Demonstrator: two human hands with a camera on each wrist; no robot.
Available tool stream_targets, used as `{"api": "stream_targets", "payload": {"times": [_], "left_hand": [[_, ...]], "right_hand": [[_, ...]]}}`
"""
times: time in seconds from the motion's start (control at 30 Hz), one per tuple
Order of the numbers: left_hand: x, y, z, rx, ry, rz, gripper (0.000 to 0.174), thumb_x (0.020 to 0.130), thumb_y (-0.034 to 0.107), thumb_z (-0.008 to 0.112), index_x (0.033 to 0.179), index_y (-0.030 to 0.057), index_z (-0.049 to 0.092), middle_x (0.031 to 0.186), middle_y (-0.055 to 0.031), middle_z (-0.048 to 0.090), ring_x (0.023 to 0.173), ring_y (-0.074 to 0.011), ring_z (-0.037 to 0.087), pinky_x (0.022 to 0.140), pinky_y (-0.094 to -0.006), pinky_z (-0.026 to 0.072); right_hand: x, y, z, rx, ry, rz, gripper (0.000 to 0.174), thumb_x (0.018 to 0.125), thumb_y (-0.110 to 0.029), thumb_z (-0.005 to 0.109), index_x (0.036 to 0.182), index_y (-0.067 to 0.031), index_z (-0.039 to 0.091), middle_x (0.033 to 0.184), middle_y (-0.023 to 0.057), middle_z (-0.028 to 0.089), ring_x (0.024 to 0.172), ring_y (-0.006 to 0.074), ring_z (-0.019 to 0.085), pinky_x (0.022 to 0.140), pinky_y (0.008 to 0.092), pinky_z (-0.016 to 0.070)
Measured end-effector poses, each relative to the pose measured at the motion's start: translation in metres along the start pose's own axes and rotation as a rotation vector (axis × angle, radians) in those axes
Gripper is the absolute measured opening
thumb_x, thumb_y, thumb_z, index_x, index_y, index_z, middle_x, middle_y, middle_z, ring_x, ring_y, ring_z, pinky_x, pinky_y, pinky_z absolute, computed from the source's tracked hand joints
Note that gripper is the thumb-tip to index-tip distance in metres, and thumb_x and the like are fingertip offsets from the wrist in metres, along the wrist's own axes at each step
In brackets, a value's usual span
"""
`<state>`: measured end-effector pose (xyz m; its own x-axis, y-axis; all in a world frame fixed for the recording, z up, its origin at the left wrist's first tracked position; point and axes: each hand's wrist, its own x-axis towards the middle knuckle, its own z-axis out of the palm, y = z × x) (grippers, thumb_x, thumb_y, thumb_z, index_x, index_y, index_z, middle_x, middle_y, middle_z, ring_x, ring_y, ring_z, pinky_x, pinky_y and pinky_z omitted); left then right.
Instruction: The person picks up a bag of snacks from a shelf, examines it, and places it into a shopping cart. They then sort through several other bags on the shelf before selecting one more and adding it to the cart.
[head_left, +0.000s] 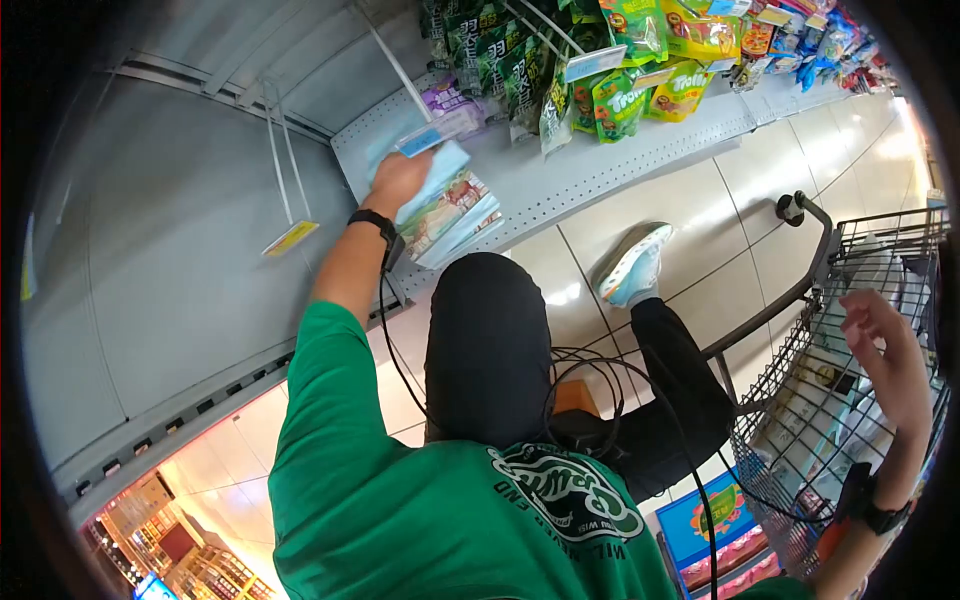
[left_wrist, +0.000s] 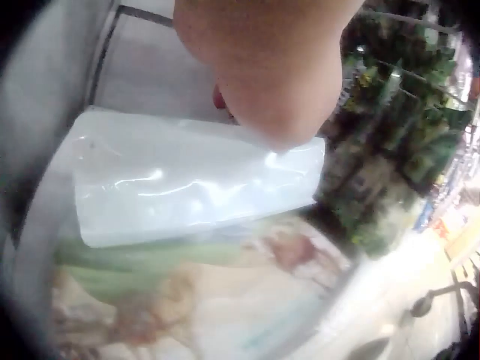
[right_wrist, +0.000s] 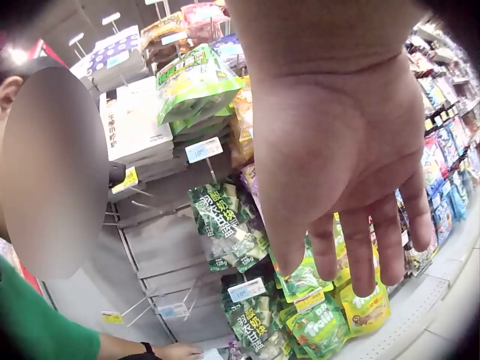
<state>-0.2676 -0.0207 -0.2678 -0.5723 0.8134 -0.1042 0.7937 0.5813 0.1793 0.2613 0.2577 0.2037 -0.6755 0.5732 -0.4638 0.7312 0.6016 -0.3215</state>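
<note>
In the head view, the left hand (head_left: 402,178) grips the light-blue top edge of a bundle of flat printed packets (head_left: 452,222), just under a hook's price tag (head_left: 438,133). From the left wrist, the back of that hand (left_wrist: 270,75) covers part of a shiny pale-blue band (left_wrist: 199,180), and its fingertips are mostly hidden. Over the wire cart (head_left: 820,400) the right hand (head_left: 888,360) is raised, holding nothing. Seen by the right wrist camera, this hand (right_wrist: 345,165) has its fingers extended and slightly spread.
Green snack bags (head_left: 510,65) and Trolli bags (head_left: 620,100) hang beside the packets. Another hook with a yellow tag (head_left: 291,238) projects at the left. A perforated shelf edge (head_left: 590,175) runs above the tiled floor. Black cables (head_left: 640,375) loop near the person's leg.
</note>
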Motion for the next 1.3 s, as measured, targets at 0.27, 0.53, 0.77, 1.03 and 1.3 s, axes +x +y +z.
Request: {"api": "stream_targets", "payload": {"times": [0.27,0.53,0.77,1.03,1.3], "left_hand": [[-0.01,0.156,-0.078,-0.008,-0.188,0.414,0.021,0.093,0.027,0.05,0.093,0.0085,0.06,0.093,-0.014,0.065,0.091,-0.0362,0.061,0.076,-0.0498,0.0482],[-0.033,0.184,-0.034,-0.024,-0.164,0.524,0.042,0.085,0.035,0.061,0.122,0.0141,0.059,0.115,-0.0103,0.06,0.111,-0.0317,0.055,0.094,-0.0509,0.0415],[-0.057,0.142,-0.01,0.061,-0.232,0.548,0.058,0.075,0.043,0.07,0.124,0.0145,0.059,0.134,-0.0072,0.052,0.129,-0.0282,0.044,0.107,-0.052,0.0295],[-0.061,0.115,0.003,0.019,0.148,-0.035,0.06,0.079,0.04,0.07,0.13,0.0139,0.054,0.142,-0.0116,0.046,0.131,-0.0357,0.04,0.104,-0.0521,0.0351],[-0.114,0.105,0.024,0.005,0.09,-0.112,0.071,0.077,0.036,0.071,0.139,0.018,0.043,0.149,-0.0084,0.036,0.137,-0.035,0.032,0.106,-0.0561,0.0317]], "right_hand": [[-0.003,-0.003,-0.001,-0.023,0.006,-0.058,0.023,0.091,-0.016,0.058,0.109,-0.0024,0.058,0.078,0.0049,0.057,0.072,0.0134,0.054,0.066,0.0288,0.0424],[-0.004,0.0,0.0,-0.059,0.052,-0.073,0.026,0.092,-0.024,0.057,0.107,-0.0024,0.059,0.073,0.0068,0.056,0.07,0.0158,0.056,0.066,0.0299,0.0441],[-0.006,0.001,-0.002,-0.133,0.089,-0.078,0.027,0.091,-0.025,0.056,0.106,-0.0024,0.06,0.077,0.0091,0.058,0.073,0.018,0.057,0.069,0.0324,0.0461],[-0.002,0.007,-0.004,-0.085,0.054,-0.024,0.027,0.089,-0.023,0.057,0.107,-0.0027,0.059,0.072,0.0058,0.054,0.071,0.0146,0.054,0.068,0.0296,0.0437],[0.002,0.01,-0.003,-0.073,0.043,-0.001,0.025,0.09,-0.021,0.058,0.107,-0.0022,0.058,0.076,0.005,0.054,0.075,0.0138,0.053,0.07,0.0291,0.0432]]}}
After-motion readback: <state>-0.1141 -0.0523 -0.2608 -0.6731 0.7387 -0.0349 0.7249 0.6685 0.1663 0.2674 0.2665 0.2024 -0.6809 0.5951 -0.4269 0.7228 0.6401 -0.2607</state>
